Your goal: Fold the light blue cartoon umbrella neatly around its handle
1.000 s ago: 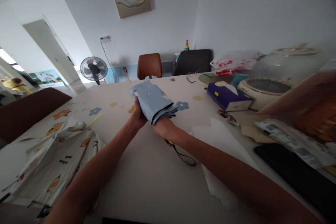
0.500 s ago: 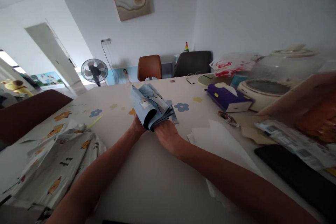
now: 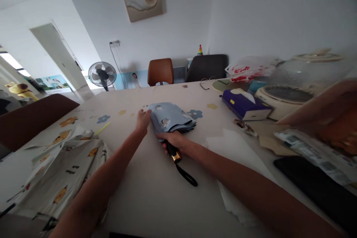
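Note:
A light-blue folding umbrella (image 3: 173, 115) with small animal prints lies on the table, its canopy folded into loose layers. Its black handle with a gold band points toward me, and a black wrist loop (image 3: 186, 176) trails from the end. My right hand (image 3: 175, 140) is wrapped round the umbrella where the canopy meets the handle. At the canopy's left edge, my left hand (image 3: 143, 121) has its fingers curled in against the fabric, seemingly pinching it. The far fingertips of that hand are partly hidden.
Left of my arms lies a crumpled white printed cloth (image 3: 72, 167). Thin white sheets (image 3: 240, 156) are under my right forearm. To the right stand a purple tissue box (image 3: 244, 105), a glass jar (image 3: 304, 74) and a black flat case (image 3: 312, 186). Eyeglasses (image 3: 205, 83) rest at the far edge.
The umbrella has turned and been lowered, so its handle and loop now show toward me. My right hand has moved to the handle end; my left hand has shifted to the canopy's left side.

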Motion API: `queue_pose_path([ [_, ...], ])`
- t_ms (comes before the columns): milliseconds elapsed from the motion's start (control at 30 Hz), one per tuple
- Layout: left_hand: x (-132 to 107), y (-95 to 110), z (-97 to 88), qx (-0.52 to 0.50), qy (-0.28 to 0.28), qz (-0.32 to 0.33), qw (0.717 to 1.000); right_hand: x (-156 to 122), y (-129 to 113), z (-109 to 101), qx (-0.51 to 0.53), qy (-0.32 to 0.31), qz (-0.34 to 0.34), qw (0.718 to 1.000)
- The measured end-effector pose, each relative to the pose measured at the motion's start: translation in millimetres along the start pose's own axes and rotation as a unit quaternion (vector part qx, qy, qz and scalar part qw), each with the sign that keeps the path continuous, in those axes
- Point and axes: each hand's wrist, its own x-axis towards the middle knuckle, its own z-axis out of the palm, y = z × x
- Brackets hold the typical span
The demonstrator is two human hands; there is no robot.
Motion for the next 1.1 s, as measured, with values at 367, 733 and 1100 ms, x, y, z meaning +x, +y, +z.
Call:
queue_pose_path([
  [367,7,57,84.2,0.473,-0.415,0.312,0.712,-1,0,-5,0.030,-0.047,-0.004,0.998],
  [733,13,75,114.1,0.623,-0.444,0.295,0.572,2,2,-7,0.002,-0.068,0.004,0.998],
  [1100,17,114,30.6,0.359,-0.228,0.359,0.831,1,-2,-6,0.033,-0.024,0.032,0.999],
])
